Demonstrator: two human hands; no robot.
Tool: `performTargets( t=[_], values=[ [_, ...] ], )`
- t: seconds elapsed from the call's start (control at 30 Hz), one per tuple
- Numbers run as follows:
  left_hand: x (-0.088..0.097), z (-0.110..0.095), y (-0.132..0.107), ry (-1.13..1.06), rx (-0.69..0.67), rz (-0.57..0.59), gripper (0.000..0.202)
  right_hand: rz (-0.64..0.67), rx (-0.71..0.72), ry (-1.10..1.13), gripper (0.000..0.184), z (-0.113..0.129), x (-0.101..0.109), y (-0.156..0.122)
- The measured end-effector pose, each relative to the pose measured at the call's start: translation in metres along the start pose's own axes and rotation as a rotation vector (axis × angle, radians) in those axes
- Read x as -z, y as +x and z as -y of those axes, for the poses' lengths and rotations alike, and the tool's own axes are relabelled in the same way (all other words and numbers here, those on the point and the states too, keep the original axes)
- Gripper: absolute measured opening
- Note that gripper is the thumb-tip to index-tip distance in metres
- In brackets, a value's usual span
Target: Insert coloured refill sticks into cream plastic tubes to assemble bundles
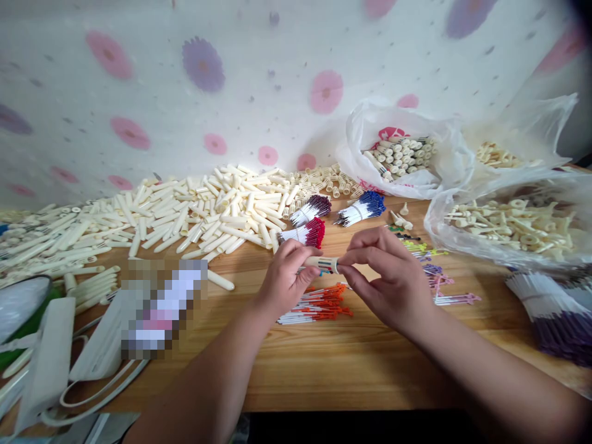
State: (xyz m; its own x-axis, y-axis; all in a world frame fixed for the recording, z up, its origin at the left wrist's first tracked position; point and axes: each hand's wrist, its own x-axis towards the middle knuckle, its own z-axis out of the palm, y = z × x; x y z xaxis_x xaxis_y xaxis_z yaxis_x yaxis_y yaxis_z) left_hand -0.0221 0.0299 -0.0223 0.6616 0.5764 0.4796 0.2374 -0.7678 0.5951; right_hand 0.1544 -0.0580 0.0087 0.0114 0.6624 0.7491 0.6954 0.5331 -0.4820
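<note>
Cream pen barrel (322, 264), coloured refills inside, pinched between both hands.

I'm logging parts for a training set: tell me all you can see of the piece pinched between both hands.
The pen barrel is a short cream tube, plastic by its look, held roughly level above the wooden table. Coloured stripes, red and blue, show near its right end. The left hand pinches its left part, the right hand its right end; fingers hide the rest.

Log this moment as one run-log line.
left hand: grips pen barrel | right hand: pinches its end | below: orange refills | surface: wooden table
</note>
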Motion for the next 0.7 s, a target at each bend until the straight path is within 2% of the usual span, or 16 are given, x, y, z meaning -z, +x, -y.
performTargets(
  t=[0.23, 0.47, 0.7],
  values=[
    [-0.004, 0.003, -0.001, 0.144, -0.003, -0.157, 0.039, -0.052, -0.225, 0.212, 0.008, -0.003, -0.016, -0.01],
    [-0.001, 0.006, 0.001, 0.148, -0.007, -0.178, 0.036, 0.026, -0.372, 0.435, 0.011, -0.006, -0.017, -0.008],
    [-0.001, 0.007, 0.001, 0.172, -0.003, -0.209, 0.036, 0.014, -0.389, 0.36, 0.01, -0.009, -0.016, -0.007]
  ],
)
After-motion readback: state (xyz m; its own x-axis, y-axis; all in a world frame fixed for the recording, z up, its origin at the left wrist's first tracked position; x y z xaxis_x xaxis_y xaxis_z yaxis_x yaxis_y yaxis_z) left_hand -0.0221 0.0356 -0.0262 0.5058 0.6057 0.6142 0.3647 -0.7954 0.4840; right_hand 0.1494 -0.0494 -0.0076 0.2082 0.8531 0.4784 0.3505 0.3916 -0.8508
